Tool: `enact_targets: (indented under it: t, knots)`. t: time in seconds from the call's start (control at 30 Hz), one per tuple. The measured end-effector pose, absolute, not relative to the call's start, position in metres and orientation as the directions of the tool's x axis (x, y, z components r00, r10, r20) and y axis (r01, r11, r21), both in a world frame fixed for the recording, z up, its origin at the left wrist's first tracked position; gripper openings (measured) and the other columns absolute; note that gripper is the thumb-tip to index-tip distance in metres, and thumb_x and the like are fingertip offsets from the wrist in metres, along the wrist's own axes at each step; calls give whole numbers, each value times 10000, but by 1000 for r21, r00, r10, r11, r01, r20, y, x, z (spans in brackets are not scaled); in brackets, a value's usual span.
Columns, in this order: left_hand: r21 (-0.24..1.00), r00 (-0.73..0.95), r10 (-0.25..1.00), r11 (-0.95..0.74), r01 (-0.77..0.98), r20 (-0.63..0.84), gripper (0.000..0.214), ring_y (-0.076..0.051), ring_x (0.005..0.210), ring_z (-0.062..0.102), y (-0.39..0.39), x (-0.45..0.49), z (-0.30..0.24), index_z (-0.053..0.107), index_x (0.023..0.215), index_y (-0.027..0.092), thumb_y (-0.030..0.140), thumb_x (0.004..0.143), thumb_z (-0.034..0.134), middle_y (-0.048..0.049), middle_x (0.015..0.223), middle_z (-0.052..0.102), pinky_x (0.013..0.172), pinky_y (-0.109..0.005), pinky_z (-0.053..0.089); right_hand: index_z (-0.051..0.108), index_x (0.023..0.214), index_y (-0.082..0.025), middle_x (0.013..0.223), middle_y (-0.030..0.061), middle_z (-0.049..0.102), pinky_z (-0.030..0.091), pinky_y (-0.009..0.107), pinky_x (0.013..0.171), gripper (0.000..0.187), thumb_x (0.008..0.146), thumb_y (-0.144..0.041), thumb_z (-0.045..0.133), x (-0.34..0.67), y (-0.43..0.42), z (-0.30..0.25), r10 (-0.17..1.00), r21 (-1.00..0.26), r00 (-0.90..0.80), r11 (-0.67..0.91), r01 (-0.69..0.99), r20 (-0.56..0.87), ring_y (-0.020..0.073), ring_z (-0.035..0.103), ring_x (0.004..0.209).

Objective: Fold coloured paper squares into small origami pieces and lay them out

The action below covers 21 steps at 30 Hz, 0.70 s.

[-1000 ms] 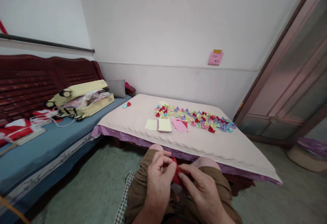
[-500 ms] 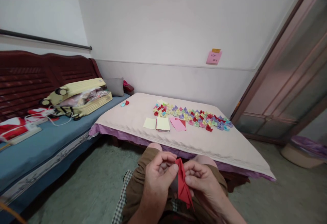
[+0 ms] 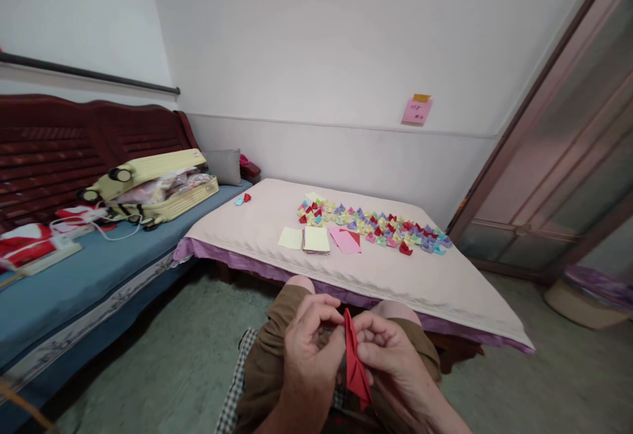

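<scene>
A folded piece of red paper stands upright over my lap, pinched from both sides. My left hand grips its left side with curled fingers. My right hand grips its right side, thumb and fingers pressed on the fold. In front of my knees is a low table with a pale cloth. On it lie several small folded paper pieces in many colours, a stack of yellow paper squares, one loose yellow square and pink sheets.
A blue-cushioned wooden bench runs along the left, carrying an open yellow suitcase and red-and-white bags. Two small paper pieces lie at the table's far left. A pink note hangs on the wall. A sliding door stands right.
A second ago both hands were working the red paper low, near my knee. The paper now stands upright between both hands' fingertips. The view shifted slightly.
</scene>
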<state>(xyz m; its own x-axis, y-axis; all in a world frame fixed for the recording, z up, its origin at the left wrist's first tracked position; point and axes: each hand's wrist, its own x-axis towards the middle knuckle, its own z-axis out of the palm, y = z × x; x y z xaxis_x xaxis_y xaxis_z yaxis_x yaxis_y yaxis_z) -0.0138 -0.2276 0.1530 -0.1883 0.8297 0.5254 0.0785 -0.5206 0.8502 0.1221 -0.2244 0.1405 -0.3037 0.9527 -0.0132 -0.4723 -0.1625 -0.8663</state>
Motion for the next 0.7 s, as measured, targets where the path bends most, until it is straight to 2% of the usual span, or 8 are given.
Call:
enact_targets:
  t: [0.13,0.23,0.33,0.4,0.47,0.6,0.7]
  knots:
    - [758,-176,747,-582,294,642,175,-186,835,659,-231,-15,155,688,734,203,62,737,585,-64,918,674,738,-266,511,682,773,-140,517,-38,599,323,115,367,281,601,-272,859,123,-222,141,948,-857,-318,-173,-485,-11,21,439,347]
    - [733,-107,745,-604,313,659,174,-197,857,658,-236,-17,160,696,732,200,66,740,584,-71,921,678,743,-266,509,682,764,-137,517,-37,604,334,116,364,292,586,-273,868,124,-223,142,945,-845,-327,-183,-502,-11,22,444,342]
    - [816,-113,814,-542,200,569,131,-207,907,639,-236,-19,164,676,742,195,99,748,587,-76,977,667,745,-268,501,684,755,-137,511,-32,611,345,114,367,276,588,-259,867,125,-225,143,950,-829,-313,-189,-527,-17,24,445,346]
    - [903,-140,893,-426,51,429,90,-191,856,633,-233,-21,166,651,802,191,142,768,584,-69,970,655,712,-264,499,683,750,-139,512,-29,615,348,113,364,266,591,-249,864,125,-225,143,950,-826,-311,-194,-530,-24,26,445,349]
    - [947,-100,946,-315,-58,308,84,-169,768,614,-229,-23,167,634,841,184,172,780,578,-49,882,647,672,-254,484,682,750,-140,512,-25,617,346,113,355,264,591,-245,864,126,-225,143,945,-831,-325,-202,-518,-26,29,445,348]
    - [965,57,963,-261,-20,262,115,-158,712,556,-223,-26,171,632,706,163,171,783,547,-28,737,614,673,-254,438,683,743,-138,514,-26,617,352,112,353,258,586,-234,864,127,-222,139,942,-840,-336,-194,-507,-15,25,446,344]
    - [959,88,956,-281,23,278,163,-150,680,517,-222,-25,173,589,608,163,144,759,530,-17,679,576,655,-252,408,688,746,-142,514,-24,620,343,116,344,264,574,-230,867,128,-221,138,936,-853,-352,-187,-487,-5,30,445,341]
